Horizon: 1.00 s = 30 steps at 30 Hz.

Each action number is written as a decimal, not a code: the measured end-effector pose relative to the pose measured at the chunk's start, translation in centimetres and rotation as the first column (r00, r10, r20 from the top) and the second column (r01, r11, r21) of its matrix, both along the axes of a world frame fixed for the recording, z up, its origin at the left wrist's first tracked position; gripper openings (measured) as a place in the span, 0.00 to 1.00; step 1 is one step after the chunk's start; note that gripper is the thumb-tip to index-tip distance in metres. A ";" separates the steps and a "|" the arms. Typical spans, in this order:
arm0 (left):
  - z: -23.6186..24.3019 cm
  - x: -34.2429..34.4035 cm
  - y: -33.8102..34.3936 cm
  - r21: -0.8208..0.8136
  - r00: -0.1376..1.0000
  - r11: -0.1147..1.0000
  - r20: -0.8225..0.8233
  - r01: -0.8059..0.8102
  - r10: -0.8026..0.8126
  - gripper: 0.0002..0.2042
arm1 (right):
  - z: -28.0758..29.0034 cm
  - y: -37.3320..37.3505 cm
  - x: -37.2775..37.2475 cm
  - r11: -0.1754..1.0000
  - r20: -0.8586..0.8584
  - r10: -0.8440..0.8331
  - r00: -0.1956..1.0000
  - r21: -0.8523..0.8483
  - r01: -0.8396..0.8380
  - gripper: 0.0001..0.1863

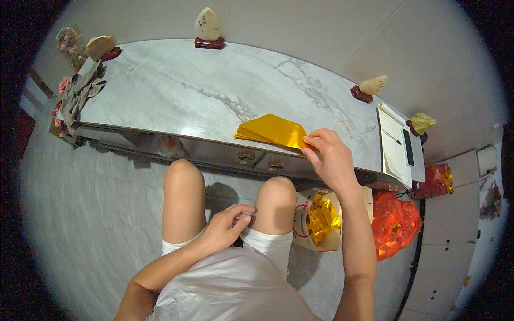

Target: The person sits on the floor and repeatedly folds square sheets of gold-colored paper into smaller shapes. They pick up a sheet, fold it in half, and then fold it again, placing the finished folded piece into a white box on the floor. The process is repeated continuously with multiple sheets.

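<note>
A stack of shiny gold paper sheets (267,128) lies fanned along the front edge of the marble-topped cabinet (176,91). My right hand (323,155) pinches the right-hand corner of the stack between thumb and fingers. Down at my lap, between my bare knees, my left hand (233,220) has its fingers curled, with something small and greyish at the fingertips that I cannot make out.
Carved stones on wooden bases (209,27) line the back edge. A grey cloth (80,91) hangs at the left end. A notepad with pen (391,150) and a phone (408,147) lie right. Below stand a bag of gold foil pieces (321,216) and a red bag (396,227).
</note>
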<state>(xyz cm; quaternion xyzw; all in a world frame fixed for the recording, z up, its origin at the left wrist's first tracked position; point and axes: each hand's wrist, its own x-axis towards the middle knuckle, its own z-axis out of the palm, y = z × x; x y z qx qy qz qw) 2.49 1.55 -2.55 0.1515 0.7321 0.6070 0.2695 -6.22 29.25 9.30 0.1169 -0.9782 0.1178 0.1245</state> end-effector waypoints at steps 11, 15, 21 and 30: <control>-0.2 0.2 0.0 -0.024 1.000 1.000 0.006 0.018 -0.018 0.14 | 0.0 0.2 -0.1 0.999 -0.013 0.036 0.999 0.017 -0.036 0.09; -0.3 0.2 0.1 -0.032 1.000 0.999 0.009 0.026 -0.026 0.14 | 0.1 0.3 -0.1 0.998 -0.027 0.053 0.998 0.038 -0.051 0.08; -1.0 0.4 0.2 -0.008 1.000 1.000 -0.023 -0.002 0.002 0.13 | -0.8 0.5 -0.3 0.976 -0.060 0.098 0.993 0.200 -0.084 0.06; 2.0 -1.9 1.4 0.074 0.998 0.997 -0.059 -0.033 0.037 0.12 | -0.6 -0.2 -0.4 0.986 -0.373 0.139 0.917 0.142 -0.092 0.07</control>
